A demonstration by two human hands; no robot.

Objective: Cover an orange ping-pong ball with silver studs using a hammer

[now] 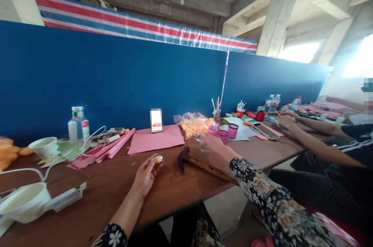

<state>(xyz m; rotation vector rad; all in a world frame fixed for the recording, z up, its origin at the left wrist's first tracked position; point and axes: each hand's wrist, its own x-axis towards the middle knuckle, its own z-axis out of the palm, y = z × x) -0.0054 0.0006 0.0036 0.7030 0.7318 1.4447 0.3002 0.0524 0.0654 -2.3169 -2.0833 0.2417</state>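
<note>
Where the left hand (147,177) is, head view: over the front half of the bench (113,185), thumb and fingers pinching a shiny round piece (159,159) with a yellowish middle.
Right hand (217,144): stretched towards the back edge of the bench, by the bag of orange balls (198,126) and the purple mesh cups (233,131); a see-through piece (200,137) shows at the fingertips, whether gripped or only touched I cannot tell.
Step in hand: judging by the pose, a reach across with the right hand while the left holds the shiny round piece.
Next move: probably calls for a steady left pinch and a right forearm clear of the hammer (208,167), which lies between the hands with its head nearer the left one.
Hidden: the hammer's handle end, at the floral sleeve (259,185) near the front edge; most of the shiny round piece's underside, behind the fingers.
Hard to make out: the right fingers, blurred; the shiny round piece's material.
Cut off: the orange pile (8,153) at the bench's left end.
</note>
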